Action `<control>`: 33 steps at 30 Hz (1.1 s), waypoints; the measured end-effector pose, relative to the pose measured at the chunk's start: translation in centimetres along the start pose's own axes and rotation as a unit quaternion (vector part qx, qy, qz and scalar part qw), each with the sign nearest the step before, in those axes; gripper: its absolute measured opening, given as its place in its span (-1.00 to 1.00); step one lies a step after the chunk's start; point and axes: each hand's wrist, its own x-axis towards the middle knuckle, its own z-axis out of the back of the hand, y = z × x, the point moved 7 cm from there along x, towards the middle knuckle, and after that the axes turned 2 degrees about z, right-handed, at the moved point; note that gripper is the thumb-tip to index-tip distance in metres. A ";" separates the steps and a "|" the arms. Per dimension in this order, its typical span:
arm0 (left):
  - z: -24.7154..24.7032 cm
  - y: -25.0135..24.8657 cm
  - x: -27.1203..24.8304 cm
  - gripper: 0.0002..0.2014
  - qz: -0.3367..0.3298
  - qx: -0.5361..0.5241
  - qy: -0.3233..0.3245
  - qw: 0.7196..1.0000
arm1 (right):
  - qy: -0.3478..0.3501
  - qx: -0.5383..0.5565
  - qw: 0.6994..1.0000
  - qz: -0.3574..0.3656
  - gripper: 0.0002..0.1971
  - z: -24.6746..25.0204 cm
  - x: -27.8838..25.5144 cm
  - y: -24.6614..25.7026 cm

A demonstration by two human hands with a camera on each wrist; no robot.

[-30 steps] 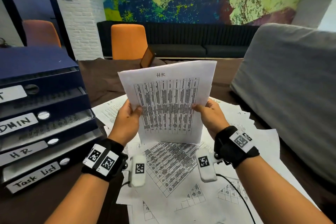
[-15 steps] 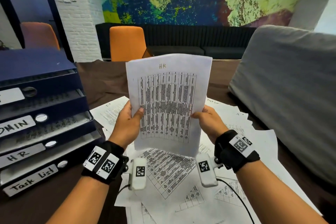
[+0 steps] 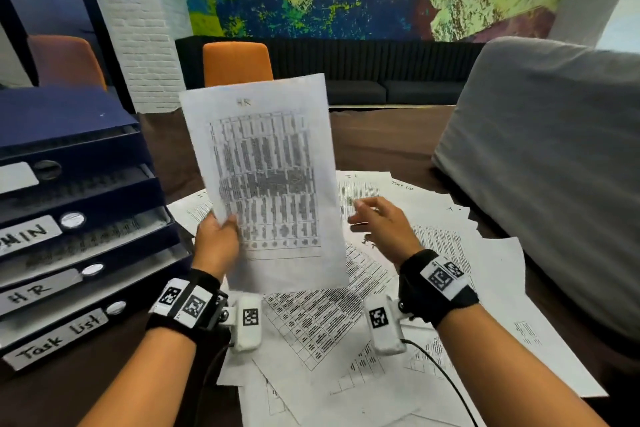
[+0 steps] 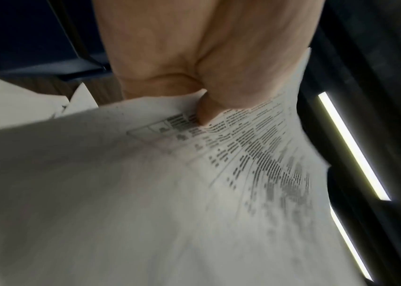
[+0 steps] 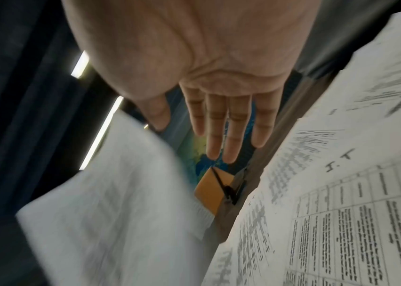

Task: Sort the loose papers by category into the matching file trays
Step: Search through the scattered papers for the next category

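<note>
A printed sheet headed "HR" stands upright above the table, pinched at its lower left edge by my left hand. The left wrist view shows the thumb pressed on the sheet. My right hand hovers just right of the sheet with straight fingers, holding nothing. A stack of dark blue file trays stands at the left, with labels reading "…MIN", "HR" and "Task list". Several loose printed papers lie spread on the table under my hands.
A grey padded chair back rises at the right, close to the papers. An orange chair stands across the brown table, another orange chair behind the trays. A black cable trails from my right wrist over the papers.
My right hand has let go of the HR sheet and opened beside it. The left hand alone now holds the sheet, which has shifted left and tilted.
</note>
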 end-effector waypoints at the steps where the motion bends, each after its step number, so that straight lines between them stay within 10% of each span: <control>1: 0.8 0.0 0.4 -0.73 0.008 -0.014 -0.021 1.000 | -0.028 0.023 0.999 -0.024 -0.79 1.0 0.2 -0.6; 6: 3.2 1.2 1.6 -0.76 0.057 -0.042 -0.067 0.995 | -0.070 0.052 0.991 -0.106 -0.75 3.6 -0.2 -2.5; 13: 1.9 -0.4 -0.3 -0.73 0.025 -0.036 -0.027 0.999 | 0.152 -0.034 0.987 -0.041 -0.41 -4.2 -1.8 0.4; 17: 4.9 -2.2 -0.5 -0.73 -0.018 -0.075 -0.027 0.997 | 0.127 -0.015 0.992 -0.020 -0.87 -6.9 -1.7 2.5; 22: 10.5 -4.4 -1.6 -0.23 -0.045 -0.098 0.008 0.994 | 0.160 0.077 0.984 0.031 -0.53 -8.8 -1.2 5.6; 25: 12.9 -4.7 -2.9 -0.50 -0.040 -0.075 0.010 0.996 | 0.216 0.102 0.970 0.051 -0.28 -10.4 -1.6 7.4; 33: 19.4 -5.7 -5.3 -0.79 -0.027 -0.114 -0.026 0.993 | 0.271 0.175 0.942 0.093 -0.69 -14.2 -3.4 11.2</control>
